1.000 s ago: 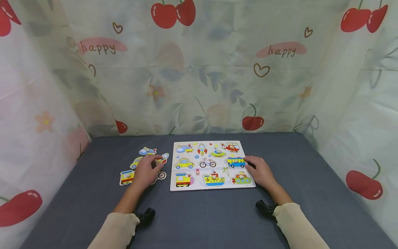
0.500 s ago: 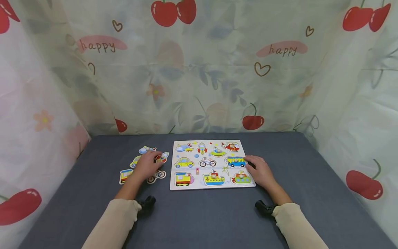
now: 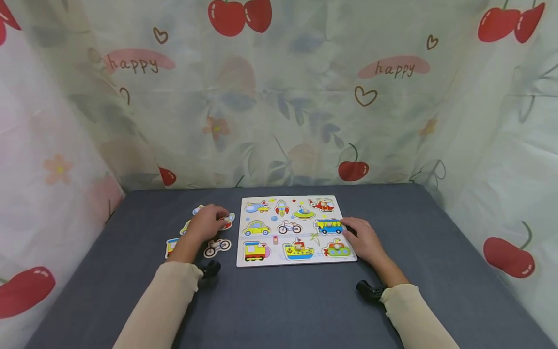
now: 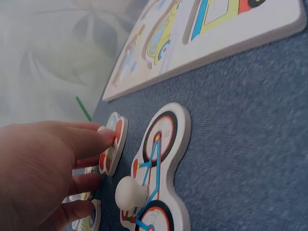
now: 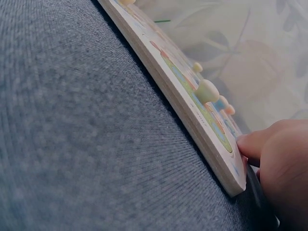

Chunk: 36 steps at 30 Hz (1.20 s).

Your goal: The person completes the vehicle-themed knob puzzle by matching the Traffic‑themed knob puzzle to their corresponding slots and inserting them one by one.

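Note:
A puzzle board [image 3: 257, 264] with printed vehicles lies flat on the table. My left hand [image 3: 205, 223] is over the loose pieces to the board's left. Its thumb and finger pinch the white knob of the rocket piece [image 4: 117, 139], which still lies low at the cloth. Nearer me is the bicycle piece [image 3: 217, 247], its knob [image 4: 130, 192] untouched. Partly hidden by the left hand and forearm are the train piece [image 3: 171, 247], car piece [image 3: 185, 227] and airplane piece [image 3: 197, 209]. My right hand [image 3: 364, 240] rests on the board's right edge, its thumb [image 5: 248, 144] touching the top.
Grey-blue cloth [image 3: 279, 305] covers the table. A patterned curtain [image 3: 279, 97] closes off the back and sides. Knobbed pieces sit in the board at the right and bottom, among them the bus [image 3: 329, 226], helicopter [image 3: 322, 205] and ship [image 3: 298, 249].
My left hand has shifted slightly up over the rocket piece, uncovering the bicycle piece and covering more of the airplane piece. The right hand stays at the board's edge.

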{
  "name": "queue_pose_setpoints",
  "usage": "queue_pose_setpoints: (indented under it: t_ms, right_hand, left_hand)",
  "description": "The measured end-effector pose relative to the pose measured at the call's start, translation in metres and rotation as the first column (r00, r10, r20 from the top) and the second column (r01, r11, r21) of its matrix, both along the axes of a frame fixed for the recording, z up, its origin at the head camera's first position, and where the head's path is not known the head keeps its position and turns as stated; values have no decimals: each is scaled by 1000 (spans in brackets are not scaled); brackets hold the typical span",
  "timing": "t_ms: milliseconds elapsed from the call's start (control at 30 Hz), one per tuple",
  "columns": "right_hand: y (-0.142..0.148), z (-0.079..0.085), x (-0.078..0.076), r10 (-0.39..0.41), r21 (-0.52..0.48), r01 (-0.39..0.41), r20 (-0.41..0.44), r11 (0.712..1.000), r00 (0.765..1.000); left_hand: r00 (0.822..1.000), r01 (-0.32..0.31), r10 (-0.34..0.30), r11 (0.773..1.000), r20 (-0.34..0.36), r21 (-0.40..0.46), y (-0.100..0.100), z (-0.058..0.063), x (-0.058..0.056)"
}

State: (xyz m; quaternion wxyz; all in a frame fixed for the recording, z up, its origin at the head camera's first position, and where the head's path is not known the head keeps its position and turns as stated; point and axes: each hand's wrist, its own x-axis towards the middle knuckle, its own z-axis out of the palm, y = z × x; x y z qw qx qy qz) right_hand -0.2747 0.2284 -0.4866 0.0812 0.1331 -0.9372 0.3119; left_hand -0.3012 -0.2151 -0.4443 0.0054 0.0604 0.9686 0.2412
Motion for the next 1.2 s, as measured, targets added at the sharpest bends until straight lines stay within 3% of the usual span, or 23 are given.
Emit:
queue_pose_setpoints:
  t_ms: [500, 733, 1200]
  right_hand:
    - [0, -1, 0, -5, -8, 5, 4, 1000, 1000]
    - [0, 0, 1, -5, -14, 5, 0, 1000, 1000]
    - [0, 0, 0, -6, 1, 6, 12, 1000, 1000]
  left_hand:
    - [1000, 10, -11, 1000, 27, 6, -4, -1, -7]
    - [999, -15, 13, 999, 48, 44, -2, -1, -11]
    - [998, -18, 28, 984, -54, 177, 13, 5, -7]
